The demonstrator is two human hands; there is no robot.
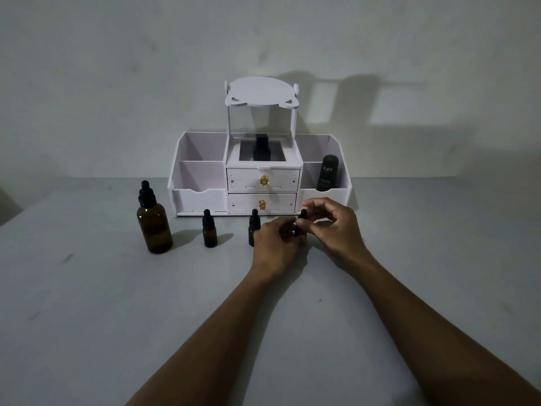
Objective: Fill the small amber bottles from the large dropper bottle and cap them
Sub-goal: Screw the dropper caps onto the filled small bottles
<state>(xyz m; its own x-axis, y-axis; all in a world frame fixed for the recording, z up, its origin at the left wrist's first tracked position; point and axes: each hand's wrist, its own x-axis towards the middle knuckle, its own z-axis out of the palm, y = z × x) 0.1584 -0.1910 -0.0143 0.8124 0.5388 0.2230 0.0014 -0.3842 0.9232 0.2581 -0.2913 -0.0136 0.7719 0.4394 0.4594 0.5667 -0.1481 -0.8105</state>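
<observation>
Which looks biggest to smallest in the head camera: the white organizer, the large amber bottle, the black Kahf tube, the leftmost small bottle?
1. White organizer
2. Large amber bottle
3. Black Kahf tube, though it stands farther back and partly hidden, so this is unsure
4. Leftmost small bottle

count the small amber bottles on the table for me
3. One small bottle stands free beside the large dropper bottle, one is just behind the left hand, one is held between both hands.
</observation>
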